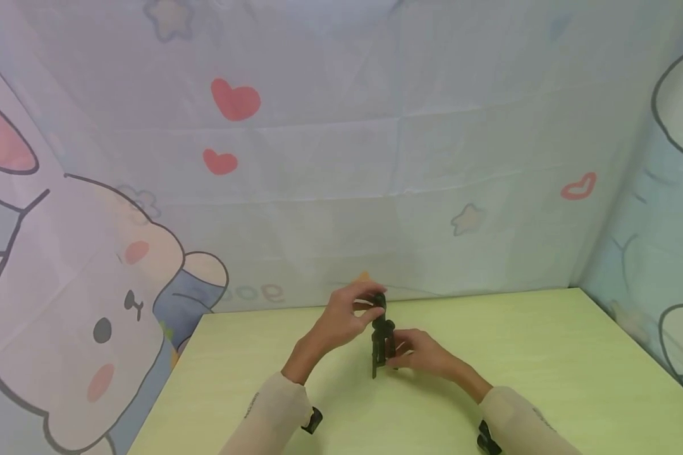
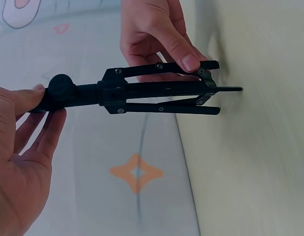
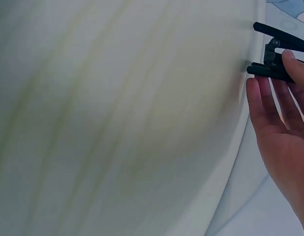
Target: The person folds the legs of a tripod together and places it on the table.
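A small black tripod (image 1: 382, 330) is held upright over the back part of the table, its legs pointing down and drawn in near the centre post. My left hand (image 1: 341, 319) pinches its top end between thumb and fingers, just by a round knob (image 2: 62, 87). Lower down, my right hand (image 1: 424, 354) has its thumb on one leg, with the fingers behind it, as the left wrist view shows. The hinged braces (image 2: 203, 78) join the legs near their feet. In the right wrist view only the lower leg ends (image 3: 282, 37) appear beside the right hand (image 3: 285, 128).
A pale yellow-green table (image 1: 250, 366) lies beneath both hands. Behind it hangs a printed cloth (image 1: 330, 240) with hearts and stars, and more cloth with a rabbit (image 1: 74, 303) stands at the left. Small black devices (image 1: 313, 420) sit at the sleeves.
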Available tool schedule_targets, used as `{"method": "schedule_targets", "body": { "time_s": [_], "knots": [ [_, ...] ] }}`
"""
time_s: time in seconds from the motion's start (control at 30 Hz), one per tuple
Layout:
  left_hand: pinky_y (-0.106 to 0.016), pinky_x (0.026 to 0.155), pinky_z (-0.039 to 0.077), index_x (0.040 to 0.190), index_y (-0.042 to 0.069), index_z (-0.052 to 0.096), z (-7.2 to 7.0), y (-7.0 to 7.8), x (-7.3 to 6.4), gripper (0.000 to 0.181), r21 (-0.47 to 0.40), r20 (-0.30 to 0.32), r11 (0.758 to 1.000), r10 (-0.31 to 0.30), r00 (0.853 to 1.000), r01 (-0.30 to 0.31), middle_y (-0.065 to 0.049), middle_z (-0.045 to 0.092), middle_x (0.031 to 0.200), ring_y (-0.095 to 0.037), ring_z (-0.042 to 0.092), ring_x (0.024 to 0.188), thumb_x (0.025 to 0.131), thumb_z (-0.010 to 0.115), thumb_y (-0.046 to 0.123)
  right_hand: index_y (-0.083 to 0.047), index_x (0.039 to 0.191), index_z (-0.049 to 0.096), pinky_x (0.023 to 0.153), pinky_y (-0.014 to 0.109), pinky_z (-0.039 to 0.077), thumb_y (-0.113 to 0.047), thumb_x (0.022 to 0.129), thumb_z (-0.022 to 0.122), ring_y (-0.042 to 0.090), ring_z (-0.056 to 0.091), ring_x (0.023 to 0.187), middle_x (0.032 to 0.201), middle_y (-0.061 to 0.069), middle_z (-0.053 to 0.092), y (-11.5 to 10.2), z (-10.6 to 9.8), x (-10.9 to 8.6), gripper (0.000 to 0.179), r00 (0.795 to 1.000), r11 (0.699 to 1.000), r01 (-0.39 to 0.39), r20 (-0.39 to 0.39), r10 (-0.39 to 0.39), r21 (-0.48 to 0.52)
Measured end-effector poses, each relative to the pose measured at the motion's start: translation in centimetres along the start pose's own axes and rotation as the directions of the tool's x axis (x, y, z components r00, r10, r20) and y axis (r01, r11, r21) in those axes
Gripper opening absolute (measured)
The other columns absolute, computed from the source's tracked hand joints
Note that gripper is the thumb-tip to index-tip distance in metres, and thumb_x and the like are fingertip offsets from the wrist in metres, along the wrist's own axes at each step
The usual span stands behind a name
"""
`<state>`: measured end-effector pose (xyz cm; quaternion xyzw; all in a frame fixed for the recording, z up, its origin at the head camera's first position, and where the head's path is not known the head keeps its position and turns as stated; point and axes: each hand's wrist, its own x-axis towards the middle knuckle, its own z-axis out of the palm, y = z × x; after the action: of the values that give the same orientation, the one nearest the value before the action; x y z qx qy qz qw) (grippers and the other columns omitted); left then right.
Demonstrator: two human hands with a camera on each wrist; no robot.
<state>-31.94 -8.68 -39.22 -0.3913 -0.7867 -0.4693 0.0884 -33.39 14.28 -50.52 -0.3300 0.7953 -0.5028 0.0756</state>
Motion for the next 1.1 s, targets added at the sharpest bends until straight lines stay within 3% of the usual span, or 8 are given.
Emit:
{"method": "schedule_targets", "body": {
  "time_s": [0.23, 0.5, 0.67, 0.83, 1.1],
  "knots": [
    [-0.027, 0.094, 0.058, 0.134, 0.005, 0.066, -0.2, 0.1, 0.2, 0.037, 0.047, 0.044, 0.998, -0.03, 0.999, 0.028, -0.011, 0.067, 0.126, -0.023, 0.069, 0.11, 0.098, 0.071, 0.001, -0.009, 0.103, 0.073, 0.075, 0.027, 0.058, -0.015, 0.089, 0.084, 0.013, 0.072, 0.085, 0.092, -0.004, 0.072, 0.2, 0.7, 0.7, 0.019, 0.997, 0.994, 0.048, -0.059, -0.054, -0.095],
    [-0.026, 0.092, 0.059, 0.129, 0.004, 0.068, -0.2, 0.0, 0.1, 0.033, 0.046, 0.018, 0.999, -0.019, 1.0, 0.018, -0.01, 0.067, 0.123, -0.022, 0.07, 0.108, 0.096, 0.072, -0.001, -0.006, 0.101, 0.075, 0.07, 0.026, 0.059, -0.012, 0.09, 0.083, 0.011, 0.072, 0.082, 0.091, -0.001, 0.074, 0.3, 1.2, 1.1, 0.014, 0.989, 0.988, 0.106, -0.087, -0.116, -0.113],
    [-0.027, 0.092, 0.059, 0.126, 0.002, 0.067, -0.3, -0.2, -0.1, 0.032, 0.025, -0.002, 1.0, -0.017, 1.0, 0.017, -0.014, 0.067, 0.124, -0.025, 0.07, 0.108, 0.095, 0.073, -0.003, -0.004, 0.102, 0.075, 0.072, 0.026, 0.062, -0.011, 0.092, 0.081, 0.013, 0.07, 0.087, 0.095, 0.005, 0.072, 0.1, 1.0, 0.9, 0.014, 0.99, 0.993, 0.097, -0.096, -0.103, -0.068],
    [-0.029, 0.092, 0.059, 0.123, 0.002, 0.068, -0.7, -0.3, -0.4, 0.032, -0.036, -0.034, 0.998, -0.051, 0.998, 0.05, -0.015, 0.067, 0.124, -0.027, 0.07, 0.108, 0.093, 0.075, -0.004, -0.002, 0.101, 0.074, 0.078, 0.027, 0.062, -0.01, 0.091, 0.082, 0.019, 0.071, 0.09, 0.097, 0.009, 0.071, -0.3, 0.5, 0.6, 0.015, 0.992, 0.997, 0.081, -0.096, -0.081, -0.01],
    [-0.032, 0.092, 0.06, 0.117, 0.004, 0.071, -1.6, -0.5, -1.1, 0.031, -0.167, -0.087, 0.983, -0.092, 0.992, 0.077, -0.014, 0.071, 0.116, -0.03, 0.071, 0.107, 0.089, 0.078, -0.006, 0.002, 0.111, 0.075, 0.077, 0.029, 0.063, -0.007, 0.089, 0.082, 0.022, 0.076, 0.09, 0.112, 0.015, 0.071, -0.2, -1.1, -0.3, 0.024, 0.994, 0.998, 0.041, -0.105, -0.037, 0.039]
  ]
}}
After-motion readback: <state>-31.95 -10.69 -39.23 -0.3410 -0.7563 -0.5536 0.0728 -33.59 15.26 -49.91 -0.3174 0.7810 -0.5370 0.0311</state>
